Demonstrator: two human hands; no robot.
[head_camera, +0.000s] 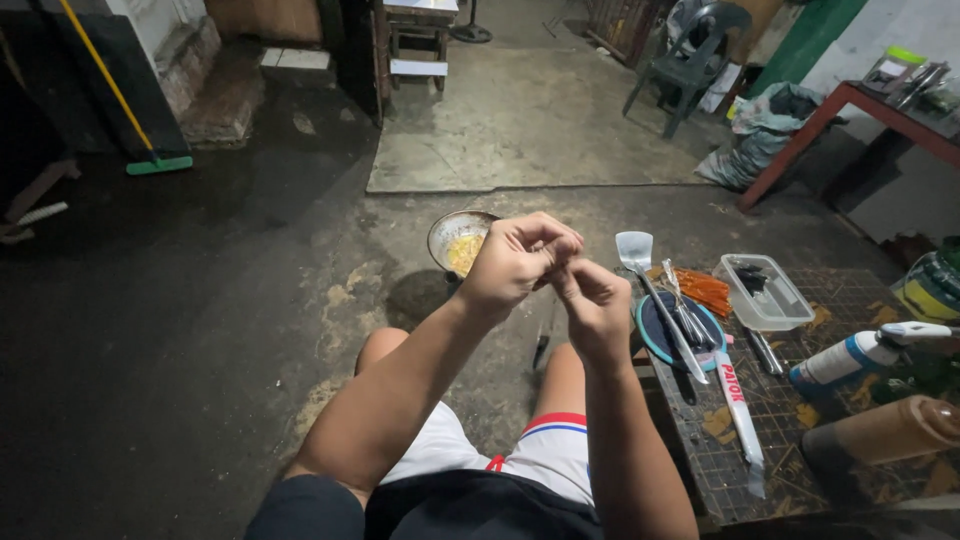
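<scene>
the dark concrete floor (200, 330) fills most of the view. at three o'clock sits a low work table (800, 420) with a green cutting mat on top. a grey plastic chair (690, 60) stands at one o'clock, far back. a broom with a yellow stick (110, 95) leans at ten o'clock. on the table lie a clear plastic box (765, 295), a white spray bottle (850, 358), a round blue lid (662, 335) and a small white spatula (640, 262).

a metal bowl (455, 238) with something yellow inside sits on the floor at twelve o'clock, just behind the hands.

the left hand (515, 262) and the right hand (595, 305) meet in the middle, above the knees. their fingertips press together in a pinch. whatever they pinch is too small to see.
</scene>
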